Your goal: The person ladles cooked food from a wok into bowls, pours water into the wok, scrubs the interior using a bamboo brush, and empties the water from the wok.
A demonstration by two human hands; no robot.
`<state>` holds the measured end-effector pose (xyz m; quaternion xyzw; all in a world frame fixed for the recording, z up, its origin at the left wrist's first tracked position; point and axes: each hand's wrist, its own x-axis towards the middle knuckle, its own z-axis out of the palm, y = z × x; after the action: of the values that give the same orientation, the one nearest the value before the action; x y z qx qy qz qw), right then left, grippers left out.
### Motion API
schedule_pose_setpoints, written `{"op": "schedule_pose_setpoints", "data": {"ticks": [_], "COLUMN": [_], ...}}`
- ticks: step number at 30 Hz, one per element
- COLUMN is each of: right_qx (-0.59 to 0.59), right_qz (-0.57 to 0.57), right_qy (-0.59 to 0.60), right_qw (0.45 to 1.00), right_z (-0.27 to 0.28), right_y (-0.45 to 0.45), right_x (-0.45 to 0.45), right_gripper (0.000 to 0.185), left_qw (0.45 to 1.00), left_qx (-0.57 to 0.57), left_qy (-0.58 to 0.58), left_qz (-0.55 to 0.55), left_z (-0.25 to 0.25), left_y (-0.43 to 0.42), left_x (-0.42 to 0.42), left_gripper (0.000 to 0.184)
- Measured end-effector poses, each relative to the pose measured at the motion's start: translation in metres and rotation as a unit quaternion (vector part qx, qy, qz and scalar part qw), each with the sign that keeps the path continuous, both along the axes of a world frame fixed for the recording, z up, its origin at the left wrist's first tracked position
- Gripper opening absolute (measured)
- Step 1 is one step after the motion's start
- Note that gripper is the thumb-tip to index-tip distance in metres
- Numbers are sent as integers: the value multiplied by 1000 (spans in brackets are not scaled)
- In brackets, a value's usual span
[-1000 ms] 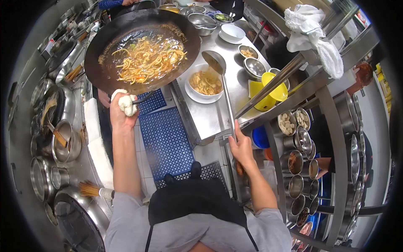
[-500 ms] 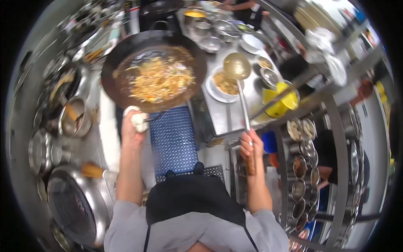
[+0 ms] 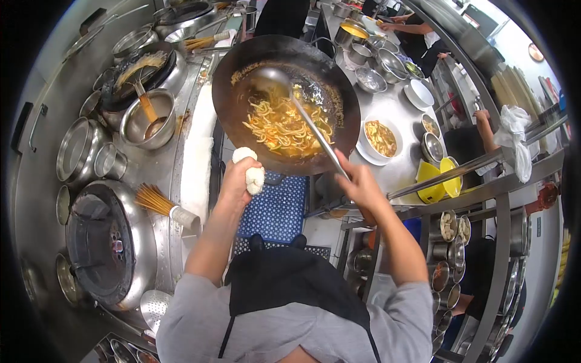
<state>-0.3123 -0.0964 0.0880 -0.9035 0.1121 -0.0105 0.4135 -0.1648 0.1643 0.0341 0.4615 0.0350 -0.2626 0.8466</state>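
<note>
My left hand [image 3: 236, 180] is wrapped round a folded white cloth [image 3: 255, 179] at the near edge of a large dark wok [image 3: 225, 115]; the cloth hides the wok's handle. Noodles in brown sauce [image 3: 287, 124] lie in the wok, which is held up above the floor. In my right hand [image 3: 362, 186] is a long-handled metal ladle [image 3: 316, 131]. Its bowl dips into the wok at the far side of the noodles, slightly blurred. Right of the wok, a white bowl [image 3: 396, 132] filled with noodles and sauce stands on a white plate [image 3: 370, 156].
A steel counter [image 3: 411, 107] on the right carries pans, white bowls and yellow containers [image 3: 431, 192]. Left are a wok burner [image 3: 100, 242], a bamboo brush [image 3: 154, 199] and a steel bowl [image 3: 136, 130]. A metal shelf rail [image 3: 460, 175] runs close on my right. Other people stand beyond.
The ladle has moved left from beside the filled white bowl into the wok. My right hand has come forward and inward with it. The view has shifted, and my left hand keeps its grip.
</note>
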Motion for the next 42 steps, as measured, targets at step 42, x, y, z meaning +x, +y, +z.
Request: {"op": "schedule_pose_setpoints", "data": {"ticks": [42], "right_qx": [875], "right_qz": [-35], "right_qy": [120], "right_qw": [468], "right_z": [27], "right_y": [72], "right_x": [-6], "right_gripper": [36], "left_qw": [995], "left_qx": [-21], "left_qy": [71], "left_qz": [62], "left_z": [-28], "left_y": [-6], "left_x": [1], "left_gripper": [12]}}
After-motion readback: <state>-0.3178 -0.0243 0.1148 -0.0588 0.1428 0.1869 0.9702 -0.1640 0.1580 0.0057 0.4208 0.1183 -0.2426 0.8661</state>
